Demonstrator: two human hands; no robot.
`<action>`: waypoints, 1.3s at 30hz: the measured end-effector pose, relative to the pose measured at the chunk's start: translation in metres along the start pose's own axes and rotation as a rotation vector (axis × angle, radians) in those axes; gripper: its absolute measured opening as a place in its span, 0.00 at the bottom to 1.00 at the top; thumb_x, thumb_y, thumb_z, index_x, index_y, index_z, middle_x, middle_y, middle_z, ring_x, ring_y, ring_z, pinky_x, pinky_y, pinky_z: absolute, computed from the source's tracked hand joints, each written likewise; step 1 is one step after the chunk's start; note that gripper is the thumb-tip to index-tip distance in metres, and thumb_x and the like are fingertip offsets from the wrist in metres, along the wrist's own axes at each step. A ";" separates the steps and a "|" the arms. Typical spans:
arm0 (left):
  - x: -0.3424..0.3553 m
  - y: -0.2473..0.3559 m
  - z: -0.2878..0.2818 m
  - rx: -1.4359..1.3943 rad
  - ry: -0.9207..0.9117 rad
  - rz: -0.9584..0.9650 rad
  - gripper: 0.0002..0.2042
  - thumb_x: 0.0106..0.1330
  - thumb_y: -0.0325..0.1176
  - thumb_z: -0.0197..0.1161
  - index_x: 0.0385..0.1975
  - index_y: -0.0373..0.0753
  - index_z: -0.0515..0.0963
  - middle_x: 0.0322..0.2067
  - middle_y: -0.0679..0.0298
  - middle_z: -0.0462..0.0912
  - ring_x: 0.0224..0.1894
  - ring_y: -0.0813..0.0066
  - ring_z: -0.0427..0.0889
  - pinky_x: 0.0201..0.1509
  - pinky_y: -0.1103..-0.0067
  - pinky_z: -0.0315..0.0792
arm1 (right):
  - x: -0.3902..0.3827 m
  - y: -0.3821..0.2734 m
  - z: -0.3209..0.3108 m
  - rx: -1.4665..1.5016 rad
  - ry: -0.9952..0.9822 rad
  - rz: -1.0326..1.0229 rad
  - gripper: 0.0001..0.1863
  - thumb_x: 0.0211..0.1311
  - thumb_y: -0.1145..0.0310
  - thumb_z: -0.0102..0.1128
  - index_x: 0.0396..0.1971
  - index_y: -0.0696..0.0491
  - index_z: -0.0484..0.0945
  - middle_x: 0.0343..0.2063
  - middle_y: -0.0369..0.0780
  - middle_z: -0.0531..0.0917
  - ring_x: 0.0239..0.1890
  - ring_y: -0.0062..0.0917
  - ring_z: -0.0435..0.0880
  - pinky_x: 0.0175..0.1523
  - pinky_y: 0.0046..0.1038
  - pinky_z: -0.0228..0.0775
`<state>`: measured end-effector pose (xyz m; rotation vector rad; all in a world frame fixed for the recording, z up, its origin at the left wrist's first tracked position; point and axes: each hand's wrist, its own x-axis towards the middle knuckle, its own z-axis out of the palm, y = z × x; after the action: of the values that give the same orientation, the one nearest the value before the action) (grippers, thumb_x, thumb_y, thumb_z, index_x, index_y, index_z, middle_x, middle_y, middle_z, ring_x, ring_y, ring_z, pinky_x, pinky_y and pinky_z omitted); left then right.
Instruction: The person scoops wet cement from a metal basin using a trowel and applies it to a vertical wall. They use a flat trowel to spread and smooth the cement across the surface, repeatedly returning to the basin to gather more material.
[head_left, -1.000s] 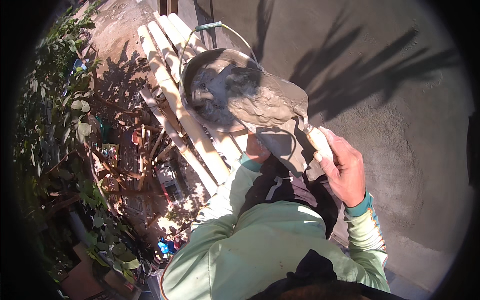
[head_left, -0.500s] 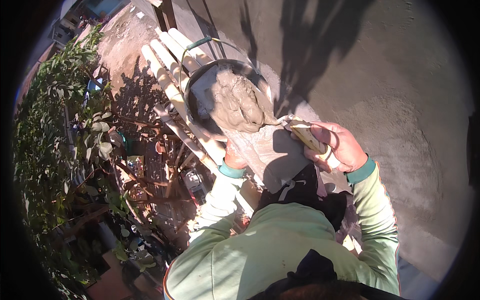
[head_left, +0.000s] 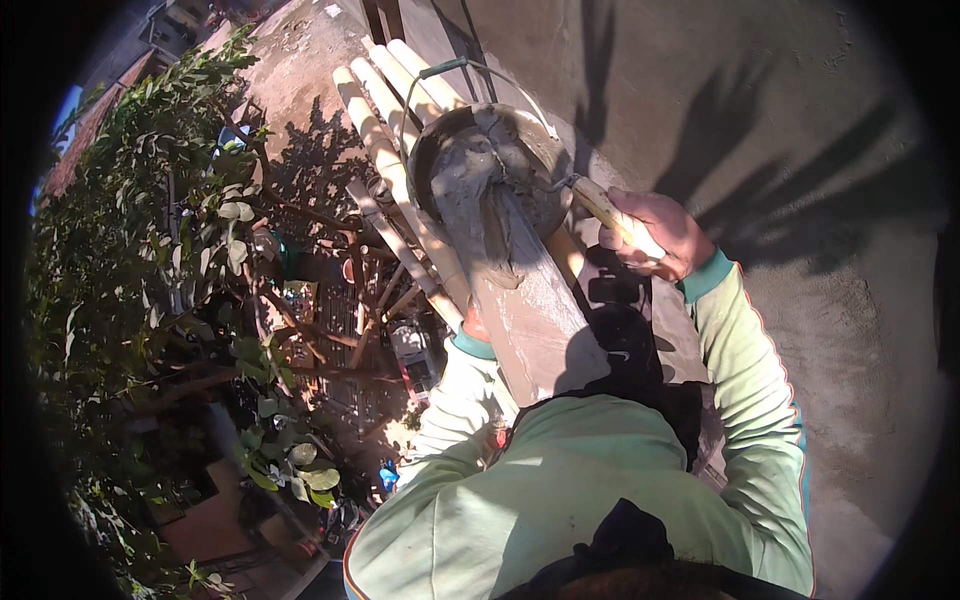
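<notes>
My right hand (head_left: 665, 230) grips the pale wooden handle of a trowel (head_left: 612, 208). Its shank reaches left over the bucket's right rim, and wet mortar hides most of the blade. A long, flat mortar board (head_left: 545, 325) slants from my body up to the bucket, its far end over the opening. My left hand (head_left: 476, 322) holds the board at its left edge, with the fingers mostly hidden underneath. Grey wet mortar (head_left: 497, 235) streaks the far part of the board. The round bucket (head_left: 418, 175) contains more mortar, and its wire handle (head_left: 443, 67) stands raised.
Bamboo poles (head_left: 368, 115) lie side by side beneath the bucket. A grey plastered wall (head_left: 800, 130) rises on the right, marked by shadows. Leafy branches (head_left: 150, 250) fill the left side. Below the poles, cluttered ground shows sticks and small objects.
The large mortar heap at the board's far end has shrunk to a smeared streak. My right hand has moved the trowel farther forward toward the bucket. The whole view has shifted slightly.
</notes>
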<state>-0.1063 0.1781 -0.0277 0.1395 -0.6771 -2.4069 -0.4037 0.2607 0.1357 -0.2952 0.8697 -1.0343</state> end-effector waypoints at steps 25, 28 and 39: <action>0.091 -0.466 0.078 0.643 -0.036 -0.133 0.18 0.72 0.38 0.57 0.58 0.38 0.75 0.50 0.59 0.84 0.51 0.62 0.82 0.63 0.62 0.72 | -0.451 0.130 -0.152 -2.037 2.181 -0.901 0.35 0.78 0.46 0.50 0.75 0.52 0.63 0.76 0.51 0.56 0.77 0.48 0.56 0.76 0.49 0.48; 0.119 -0.561 0.050 0.812 0.086 -0.095 0.18 0.73 0.40 0.55 0.57 0.38 0.75 0.48 0.59 0.84 0.48 0.63 0.83 0.61 0.62 0.73 | -0.471 0.127 -0.198 -2.293 2.138 -0.560 0.40 0.76 0.38 0.46 0.78 0.48 0.56 0.77 0.51 0.52 0.79 0.48 0.51 0.77 0.50 0.42; 0.215 -0.372 0.307 1.275 0.018 -0.152 0.18 0.61 0.28 0.63 0.43 0.25 0.63 0.34 0.37 0.81 0.40 0.38 0.84 0.48 0.57 0.76 | -0.499 0.142 -0.281 -2.398 2.409 -0.514 0.51 0.65 0.24 0.48 0.79 0.41 0.53 0.80 0.47 0.46 0.82 0.44 0.38 0.78 0.51 0.29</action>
<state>-0.5594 0.4331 0.0644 0.7288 -2.1232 -1.7169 -0.6364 0.8025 0.1154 0.5668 -1.8501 -0.3272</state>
